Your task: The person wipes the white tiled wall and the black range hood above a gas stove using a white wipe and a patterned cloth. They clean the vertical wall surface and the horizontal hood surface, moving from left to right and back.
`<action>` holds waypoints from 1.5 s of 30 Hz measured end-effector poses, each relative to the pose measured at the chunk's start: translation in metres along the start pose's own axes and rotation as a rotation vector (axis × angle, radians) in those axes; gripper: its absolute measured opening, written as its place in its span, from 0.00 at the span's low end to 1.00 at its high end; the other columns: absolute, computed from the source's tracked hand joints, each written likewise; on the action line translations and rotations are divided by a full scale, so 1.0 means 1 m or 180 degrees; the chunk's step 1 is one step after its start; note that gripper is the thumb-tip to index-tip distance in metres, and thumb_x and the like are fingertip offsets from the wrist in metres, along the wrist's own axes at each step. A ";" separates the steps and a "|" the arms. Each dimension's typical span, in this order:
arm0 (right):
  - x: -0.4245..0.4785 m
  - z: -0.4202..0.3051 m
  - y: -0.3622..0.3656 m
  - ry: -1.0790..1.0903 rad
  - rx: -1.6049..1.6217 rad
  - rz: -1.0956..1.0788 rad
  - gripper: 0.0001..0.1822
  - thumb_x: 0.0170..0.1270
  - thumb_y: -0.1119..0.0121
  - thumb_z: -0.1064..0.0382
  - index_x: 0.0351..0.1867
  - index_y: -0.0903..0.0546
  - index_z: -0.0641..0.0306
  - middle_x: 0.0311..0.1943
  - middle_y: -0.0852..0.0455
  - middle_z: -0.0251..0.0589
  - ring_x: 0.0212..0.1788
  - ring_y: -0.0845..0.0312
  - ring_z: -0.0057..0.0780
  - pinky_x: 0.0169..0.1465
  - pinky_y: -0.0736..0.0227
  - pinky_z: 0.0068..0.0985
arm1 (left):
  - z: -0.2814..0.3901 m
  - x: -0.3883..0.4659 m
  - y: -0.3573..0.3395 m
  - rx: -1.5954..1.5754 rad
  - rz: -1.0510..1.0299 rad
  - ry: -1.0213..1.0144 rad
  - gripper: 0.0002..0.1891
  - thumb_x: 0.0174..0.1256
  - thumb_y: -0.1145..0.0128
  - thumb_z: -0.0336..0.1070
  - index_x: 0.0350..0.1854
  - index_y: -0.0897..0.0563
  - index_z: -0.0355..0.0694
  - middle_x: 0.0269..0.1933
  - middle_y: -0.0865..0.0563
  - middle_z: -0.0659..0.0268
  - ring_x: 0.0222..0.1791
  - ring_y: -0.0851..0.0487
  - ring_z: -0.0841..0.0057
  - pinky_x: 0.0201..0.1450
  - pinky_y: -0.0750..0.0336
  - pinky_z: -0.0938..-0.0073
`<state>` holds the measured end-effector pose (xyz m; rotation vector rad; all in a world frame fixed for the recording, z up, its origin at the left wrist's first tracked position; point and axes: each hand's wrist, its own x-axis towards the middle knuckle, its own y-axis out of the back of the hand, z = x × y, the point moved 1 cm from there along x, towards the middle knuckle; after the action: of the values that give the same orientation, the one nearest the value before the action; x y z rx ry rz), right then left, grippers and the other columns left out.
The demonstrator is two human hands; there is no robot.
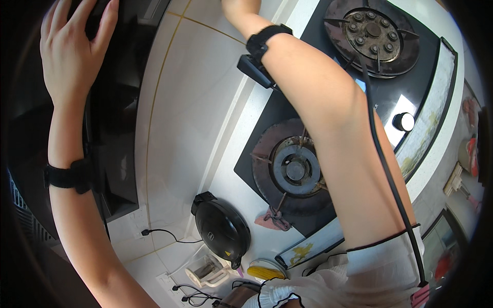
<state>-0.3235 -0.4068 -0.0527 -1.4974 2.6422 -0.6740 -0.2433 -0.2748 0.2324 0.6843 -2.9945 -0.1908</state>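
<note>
My left hand (73, 50) is at the upper left, its back towards the camera and its fingers apart, over the glossy black range hood (119, 115); whether it touches the surface is unclear. Of my right hand (240, 7) only the base shows at the top edge, in front of the tiled wall (192, 65); its fingers are out of view. A black strap (67, 176) circles my left forearm, and another strap (265, 38) with a small black device (255, 71) is near my right wrist. My right arm crosses above the black gas hob (408, 84).
Two burners, the upper one (373, 30) and the lower one (295, 169), sit on the hob. Near its corner lie a pink cloth (269, 221), a black electric griddle (223, 229), a clear jug (208, 269) and a plate with yellow corn (265, 272). Black cords hang from wall sockets.
</note>
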 end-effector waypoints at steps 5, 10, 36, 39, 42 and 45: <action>-0.046 -0.008 -0.004 -0.1381 0.1093 -0.0018 0.04 0.59 0.36 0.69 0.30 0.15 0.69 0.39 0.12 0.50 0.36 0.15 0.38 0.39 0.21 0.32 | 0.009 -0.002 0.007 -0.0030 -0.0032 0.0103 0.20 0.73 0.46 0.55 0.62 0.18 0.59 0.66 0.20 0.68 0.70 0.27 0.68 0.72 0.33 0.61; -0.101 -0.051 0.008 -0.2890 0.3015 -0.1001 0.10 0.68 0.44 0.67 0.47 0.19 0.68 0.40 0.14 0.40 0.38 0.17 0.30 0.44 0.21 0.30 | 0.024 0.021 0.055 -0.1130 -0.0003 0.0687 0.15 0.56 0.39 0.32 0.47 0.15 0.37 0.60 0.22 0.51 0.71 0.33 0.53 0.76 0.46 0.45; -0.171 -0.209 0.296 -0.3702 0.1604 -0.2314 0.14 0.75 0.51 0.65 0.53 0.20 0.69 0.48 0.16 0.40 0.52 0.19 0.26 0.58 0.25 0.26 | 0.203 -0.014 0.273 -0.7719 -0.0994 0.6050 0.06 0.65 0.36 0.24 0.39 0.21 0.36 0.40 0.14 0.66 0.42 0.16 0.84 0.48 0.23 0.83; -0.156 -0.210 0.334 -0.3405 0.1976 -0.2466 0.13 0.74 0.48 0.61 0.50 0.20 0.68 0.48 0.15 0.39 0.53 0.19 0.25 0.59 0.26 0.25 | 0.222 -0.002 0.288 -0.7691 -0.0660 0.6430 0.06 0.65 0.37 0.24 0.38 0.22 0.37 0.41 0.14 0.66 0.43 0.16 0.84 0.48 0.23 0.83; -0.151 -0.217 0.351 -0.2961 0.1328 -0.2730 0.10 0.70 0.41 0.63 0.48 0.19 0.66 0.46 0.15 0.36 0.51 0.20 0.22 0.59 0.28 0.23 | 0.236 0.016 0.301 -0.7918 -0.0449 0.6588 0.06 0.65 0.38 0.25 0.37 0.23 0.39 0.37 0.15 0.68 0.37 0.17 0.85 0.42 0.24 0.85; -0.147 -0.214 0.364 -0.3226 0.1284 -0.2622 0.05 0.67 0.39 0.68 0.42 0.20 0.63 0.42 0.14 0.36 0.46 0.18 0.22 0.55 0.24 0.23 | 0.252 0.023 0.310 -0.7988 -0.0177 0.6744 0.05 0.66 0.39 0.24 0.37 0.23 0.39 0.37 0.14 0.66 0.35 0.16 0.83 0.41 0.22 0.83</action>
<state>-0.5903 -0.0492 -0.0252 -1.9954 1.0740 -0.2680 -0.4196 0.0190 0.0253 0.0345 0.3036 -1.2784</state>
